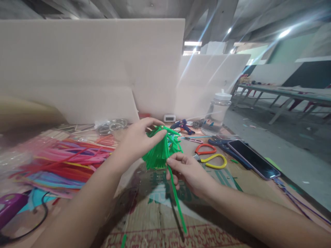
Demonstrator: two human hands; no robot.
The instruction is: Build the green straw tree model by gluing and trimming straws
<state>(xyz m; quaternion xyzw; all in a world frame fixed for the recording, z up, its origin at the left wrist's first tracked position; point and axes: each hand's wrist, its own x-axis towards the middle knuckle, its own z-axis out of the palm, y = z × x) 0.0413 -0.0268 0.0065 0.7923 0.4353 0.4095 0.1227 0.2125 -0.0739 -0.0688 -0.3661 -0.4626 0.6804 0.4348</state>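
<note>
A green cone-shaped piece built of pipe cleaners (157, 153) is held above the table in front of me. My left hand (142, 137) grips it at the top, thumb and fingers closed around its upper edge. From the piece a long green pipe cleaner (178, 203) hangs toward me, its free end low over the table. My right hand (184, 168) pinches that strand between thumb and fingers just below the piece. Scissors with one red and one yellow handle (213, 161) lie right of my right hand.
Left lies a heap of pink, red and blue pipe cleaners (77, 155). A blue glue gun (183, 126), a small digital display (169, 118) and a clear bottle (217, 112) stand at the back. A cabled phone (253, 158) lies right. White boards (90, 62) rise behind.
</note>
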